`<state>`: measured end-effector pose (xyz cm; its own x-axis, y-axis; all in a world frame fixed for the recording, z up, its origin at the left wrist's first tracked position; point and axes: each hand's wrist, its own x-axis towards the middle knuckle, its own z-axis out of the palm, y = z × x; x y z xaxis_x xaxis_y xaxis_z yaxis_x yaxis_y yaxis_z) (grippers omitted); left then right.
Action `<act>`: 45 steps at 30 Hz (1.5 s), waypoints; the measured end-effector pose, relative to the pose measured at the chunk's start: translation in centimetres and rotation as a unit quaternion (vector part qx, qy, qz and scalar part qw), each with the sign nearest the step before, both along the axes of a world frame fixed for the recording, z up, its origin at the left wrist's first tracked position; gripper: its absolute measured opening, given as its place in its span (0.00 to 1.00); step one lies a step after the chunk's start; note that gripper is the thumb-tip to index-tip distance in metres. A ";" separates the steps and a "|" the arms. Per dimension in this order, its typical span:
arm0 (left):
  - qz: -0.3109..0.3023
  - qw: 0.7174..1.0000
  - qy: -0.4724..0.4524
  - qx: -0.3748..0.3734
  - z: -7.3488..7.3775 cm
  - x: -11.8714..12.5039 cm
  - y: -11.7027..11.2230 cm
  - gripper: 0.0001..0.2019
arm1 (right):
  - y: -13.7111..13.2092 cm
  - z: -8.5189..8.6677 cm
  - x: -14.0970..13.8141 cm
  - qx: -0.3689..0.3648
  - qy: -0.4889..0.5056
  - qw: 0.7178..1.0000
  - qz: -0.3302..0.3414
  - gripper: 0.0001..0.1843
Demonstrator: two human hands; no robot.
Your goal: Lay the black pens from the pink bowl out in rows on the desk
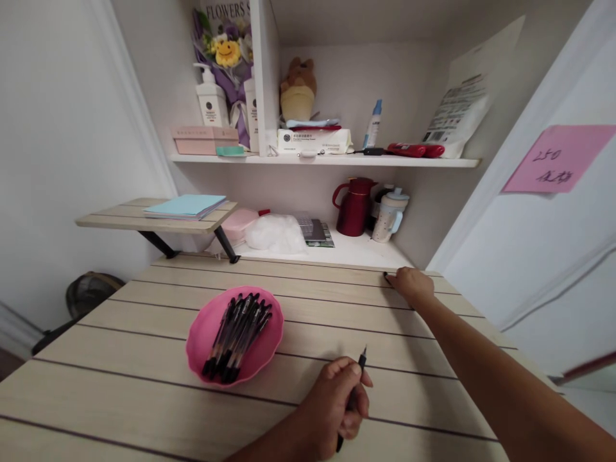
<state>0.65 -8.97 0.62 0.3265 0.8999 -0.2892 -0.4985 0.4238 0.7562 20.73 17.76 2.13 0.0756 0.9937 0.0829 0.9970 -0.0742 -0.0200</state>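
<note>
Between left fingers [347, 380], pen [353, 400], uncapped, slanted

White shelving [404, 162] behind striped tabletop [120, 352]

probably home: plush toy [299, 76], jug [355, 208]

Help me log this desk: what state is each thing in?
Left hand: closed, gripping
Held pen: tip exposed
Right hand: pinching small black object
Pink bowl: upright, holding bunched pens
Red jug: upright
Tumbler: upright, lidded
Pump bottle: upright
Blue-capped bottle: capped
Light-blue paper: stacked, flat
</note>
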 end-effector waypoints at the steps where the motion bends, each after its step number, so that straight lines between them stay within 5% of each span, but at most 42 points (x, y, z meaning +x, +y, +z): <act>1: 0.000 1.000 -0.001 0.000 0.0 0.0 0.0 0.13 | 0.1 -0.2 -0.1 0.000 0.000 1.000 -0.001 0.24; 15: -0.008 1.000 -0.002 -0.007 0.1 -0.1 0.0 0.13 | -0.2 -1.1 -0.3 -0.002 0.012 1.000 -0.015 0.23; 32: -0.008 1.000 0.001 -0.005 0.1 -0.1 0.0 0.14 | -1.0 0.0 -0.2 -0.004 0.008 1.000 -0.015 0.23; 36: 0.004 1.000 -0.018 0.001 -0.2 -0.1 0.0 0.15 | -2.9 2.0 -1.1 0.025 0.006 1.000 0.003 0.21; 39: 0.072 0.995 -0.071 -0.015 -0.2 -0.1 0.3 0.16 | -7.0 2.9 -2.5 0.006 0.082 0.995 0.059 0.17; 41: 0.137 0.982 -0.131 -0.024 -0.1 -0.1 0.6 0.16 | -11.1 2.8 -3.6 -0.107 0.217 0.960 0.138 0.13; 45: 0.212 0.955 -0.208 -0.014 0.1 -0.5 1.2 0.13 | -19.8 1.1 -5.5 -0.359 0.465 0.779 0.221 0.10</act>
<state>0.17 -7.72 0.68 0.0274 0.9705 -0.2397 -0.8847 0.1352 0.4462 15.18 -2.04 3.25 -0.5908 0.7049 -0.3924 0.5079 -0.0530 -0.8598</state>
